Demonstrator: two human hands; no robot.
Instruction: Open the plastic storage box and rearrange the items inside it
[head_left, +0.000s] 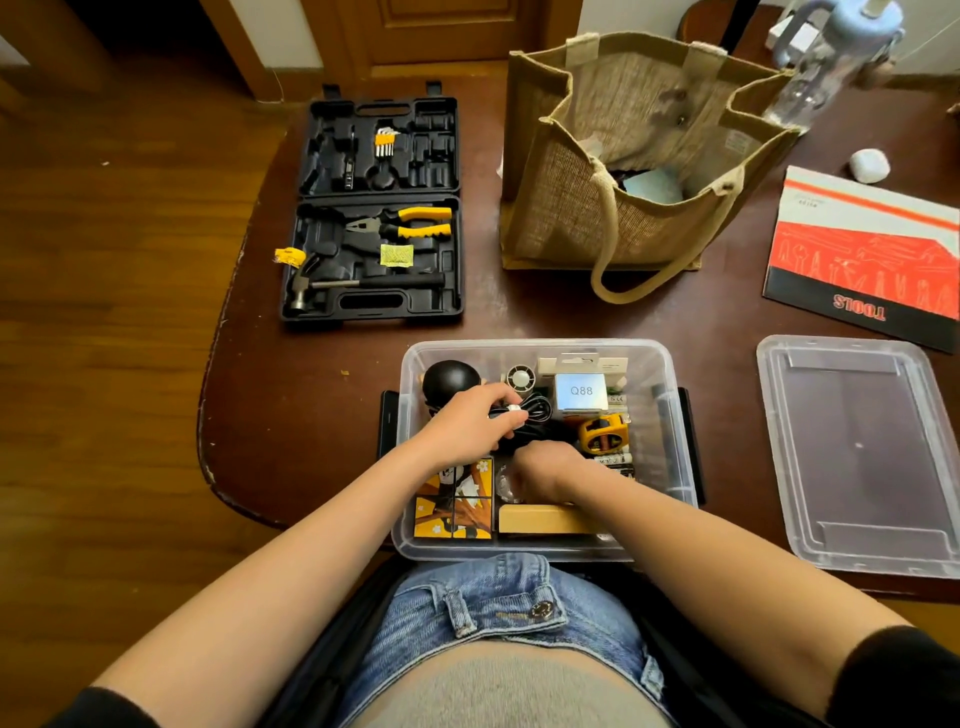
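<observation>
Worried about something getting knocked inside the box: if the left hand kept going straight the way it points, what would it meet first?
Likely the coiled black cable its fingers already pinch; beyond that, the silver Q88 box. The left hand points up and right; depth is unclear.

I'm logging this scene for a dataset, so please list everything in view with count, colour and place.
storage box: 1, clear, table front, open
lid: 1, clear, right of box
cable: 1, black, in box, under the hands
ball: 1, black, box far-left corner
Q88 box: 1, silver, box far side
tape measure: 1, yellow-black, box right
picture cube: 1, orange, box near-left
tool case: 1, black, open, far left
pliers: 1, yellow-handled, in case
hammer: 1, black-handled, in case
bag: 1, tan, far centre
booklet: 1, red-white, far right
bottle: 1, clear, behind bag
left hand: grips cable
right hand: curled in box, grasp hidden
</observation>
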